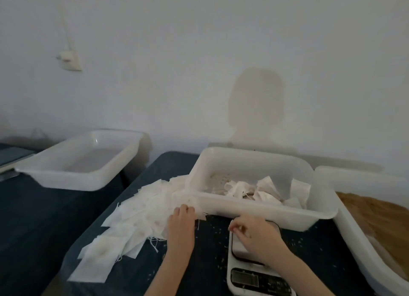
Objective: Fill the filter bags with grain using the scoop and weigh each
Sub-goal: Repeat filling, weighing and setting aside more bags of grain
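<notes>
A handful of crumpled bags (254, 190) lies in the middle tub (263, 211), at centre right of the frame, and these look like filled ones, though their contents cannot be made out. A much larger heap of flat empty bags (132, 218) spreads over the dark table (39, 229) at lower centre left, running up against that tub's left wall. So the job seems to be in its early part: a few bags done, most of the heap left to fill and weigh. The grain (380, 220) sits in a tub (354, 236) at the right edge. A second tub at upper left (73, 176) appears to hold nothing. Loose grains speckle the table around the scale (254, 280), which stands at bottom centre, just in front of the middle tub. No scoop shows anywhere in the frame.

The left hand (180, 227) rests at the near edge of the heap, its fingers (184, 209) bent downward onto the top bags; whether they pinch one or merely press on it cannot be told. The right hand (256, 231) hovers over the far end of the scale's platform, fingers curled in, with thumb and forefinger drawn together on something small and pale at their tips (232, 227), probably a bag's edge or string, but it is too blurred to name. The display is unreadable.
</notes>
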`<state>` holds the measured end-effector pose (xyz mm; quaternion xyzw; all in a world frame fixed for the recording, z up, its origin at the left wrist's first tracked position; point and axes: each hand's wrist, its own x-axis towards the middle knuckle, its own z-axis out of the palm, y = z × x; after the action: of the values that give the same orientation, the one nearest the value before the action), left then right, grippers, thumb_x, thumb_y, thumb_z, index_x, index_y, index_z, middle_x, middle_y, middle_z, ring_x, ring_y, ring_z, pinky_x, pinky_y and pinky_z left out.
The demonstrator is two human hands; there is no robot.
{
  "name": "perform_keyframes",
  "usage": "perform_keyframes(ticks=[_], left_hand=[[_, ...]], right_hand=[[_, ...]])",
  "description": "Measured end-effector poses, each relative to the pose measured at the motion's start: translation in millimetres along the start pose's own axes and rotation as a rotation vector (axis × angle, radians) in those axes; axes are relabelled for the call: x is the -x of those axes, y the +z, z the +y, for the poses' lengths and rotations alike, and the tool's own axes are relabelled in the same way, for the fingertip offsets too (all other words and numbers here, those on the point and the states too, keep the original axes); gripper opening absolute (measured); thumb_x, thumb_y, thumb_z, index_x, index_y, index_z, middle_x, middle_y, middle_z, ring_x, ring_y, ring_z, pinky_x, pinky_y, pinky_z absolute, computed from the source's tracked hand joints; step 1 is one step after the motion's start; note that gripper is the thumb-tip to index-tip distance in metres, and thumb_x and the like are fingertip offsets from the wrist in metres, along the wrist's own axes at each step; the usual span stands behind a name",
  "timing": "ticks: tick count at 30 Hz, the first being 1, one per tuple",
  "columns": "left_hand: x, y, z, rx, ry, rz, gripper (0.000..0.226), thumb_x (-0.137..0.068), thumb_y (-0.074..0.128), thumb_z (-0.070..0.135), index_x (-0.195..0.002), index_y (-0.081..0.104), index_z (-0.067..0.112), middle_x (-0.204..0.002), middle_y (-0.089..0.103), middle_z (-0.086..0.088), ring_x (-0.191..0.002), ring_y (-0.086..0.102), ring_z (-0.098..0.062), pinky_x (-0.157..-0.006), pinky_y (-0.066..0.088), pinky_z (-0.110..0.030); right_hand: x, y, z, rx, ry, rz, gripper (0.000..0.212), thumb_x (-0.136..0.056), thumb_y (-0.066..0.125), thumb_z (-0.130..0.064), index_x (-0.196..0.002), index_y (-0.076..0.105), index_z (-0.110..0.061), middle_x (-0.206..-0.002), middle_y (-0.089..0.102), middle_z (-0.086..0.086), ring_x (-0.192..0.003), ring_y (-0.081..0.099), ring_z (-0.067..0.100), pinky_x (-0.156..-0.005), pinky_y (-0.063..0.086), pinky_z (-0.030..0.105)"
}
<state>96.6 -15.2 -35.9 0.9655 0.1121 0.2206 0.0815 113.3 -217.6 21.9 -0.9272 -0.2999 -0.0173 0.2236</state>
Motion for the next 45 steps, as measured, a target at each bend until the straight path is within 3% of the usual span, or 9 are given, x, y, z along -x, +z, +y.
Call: perform_keyframes(ticks=[5, 13, 16, 20, 26, 33, 37, 41, 45], left_hand=[[-8, -4, -17, -0.055, -0.021, -0.027, 0.012, -0.092, 0.049, 0.017, -0.097, 0.057, 0.023, -0.096, 0.058, 0.008, -0.089, 0.049, -0.011, -0.067, 0.035, -0.021], [-1, -25, 0, 0.675, -0.334, 0.134, 0.022, -0.085, 0.054, 0.014, -0.066, 0.041, 0.016, -0.058, 0.046, 0.003, -0.054, 0.039, -0.010, -0.052, 0.031, -0.025], [1, -34, 2, 0.876, -0.411, 0.099, 0.028, -0.086, 0.047, 0.011, -0.063, 0.031, 0.015, -0.058, 0.033, 0.001, -0.056, 0.030, -0.013, -0.055, 0.027, -0.029], [3, -44, 7, 1.267, -0.599, -0.026, 0.023, -0.085, 0.039, 0.008, -0.065, 0.037, 0.021, -0.067, 0.035, 0.001, -0.065, 0.033, -0.014, -0.061, 0.029, -0.031], [9, -48, 13, 1.601, -0.858, -0.172, 0.013, -0.082, 0.038, 0.008, -0.079, 0.050, 0.009, -0.077, 0.047, -0.007, -0.073, 0.046, -0.021, -0.065, 0.043, -0.033], [11, -43, 17, 1.450, -0.797, -0.161, 0.019, -0.088, 0.036, 0.006, -0.075, 0.047, 0.013, -0.079, 0.046, -0.005, -0.078, 0.045, -0.021, -0.067, 0.045, -0.032], [16, -38, 23, 1.198, -0.662, -0.087, 0.014, -0.090, 0.048, 0.014, -0.103, 0.045, 0.018, -0.093, 0.053, 0.002, -0.080, 0.051, -0.013, -0.066, 0.042, -0.027], [25, -46, 43, 0.767, -0.264, 0.249, 0.031, -0.080, 0.065, 0.025, -0.105, 0.046, 0.028, -0.106, 0.049, 0.013, -0.093, 0.048, -0.006, -0.077, 0.042, -0.025], [28, -48, 64, 0.686, -0.015, 0.164, 0.012, -0.078, 0.058, 0.044, -0.084, 0.054, 0.033, -0.090, 0.051, 0.020, -0.086, 0.049, 0.001, -0.073, 0.040, -0.016]], right_hand=[[4, 11, -3, -0.052, 0.010, -0.043, 0.020, -0.095, 0.049, -0.030, -0.101, 0.068, -0.033, -0.100, 0.064, -0.017, -0.090, 0.056, -0.001, -0.085, 0.047, 0.022], [0, 22, -3, -0.173, 0.052, -0.037, 0.019, -0.094, 0.053, -0.027, -0.106, 0.067, -0.034, -0.098, 0.064, -0.020, -0.088, 0.058, 0.000, -0.081, 0.047, 0.013], [-3, 26, -7, -0.298, 0.101, -0.009, 0.021, -0.094, 0.055, -0.023, -0.113, 0.064, -0.029, -0.095, 0.063, -0.021, -0.085, 0.059, 0.000, -0.074, 0.042, 0.004], [-11, 29, -20, -0.673, 0.289, -0.033, 0.025, -0.098, 0.049, -0.016, -0.121, 0.059, -0.016, -0.102, 0.068, -0.002, -0.075, 0.061, 0.006, -0.066, 0.050, 0.014], [-16, 26, -42, -1.118, 0.494, -0.145, 0.026, -0.101, 0.040, -0.014, -0.098, 0.065, -0.015, -0.085, 0.065, 0.003, -0.068, 0.062, 0.008, -0.056, 0.050, 0.015], [-12, 11, -39, -1.007, 0.359, 0.001, 0.023, -0.098, 0.048, -0.010, -0.100, 0.070, -0.005, -0.066, 0.054, 0.004, -0.054, 0.051, 0.007, -0.055, 0.044, 0.017], [-8, 6, -33, -0.911, 0.338, 0.061, 0.021, -0.097, 0.047, -0.009, -0.095, 0.068, -0.010, -0.073, 0.057, 0.001, -0.065, 0.053, 0.012, -0.061, 0.048, 0.021], [-5, 7, -28, -0.900, 0.336, 0.124, 0.014, -0.095, 0.055, -0.012, -0.095, 0.069, -0.012, -0.070, 0.065, -0.001, -0.062, 0.057, 0.011, -0.061, 0.051, 0.023], [-1, 9, -29, -0.913, 0.282, 0.188, 0.015, -0.086, 0.063, -0.004, -0.086, 0.070, -0.017, -0.070, 0.071, 0.000, -0.064, 0.065, 0.017, -0.062, 0.054, 0.025]])
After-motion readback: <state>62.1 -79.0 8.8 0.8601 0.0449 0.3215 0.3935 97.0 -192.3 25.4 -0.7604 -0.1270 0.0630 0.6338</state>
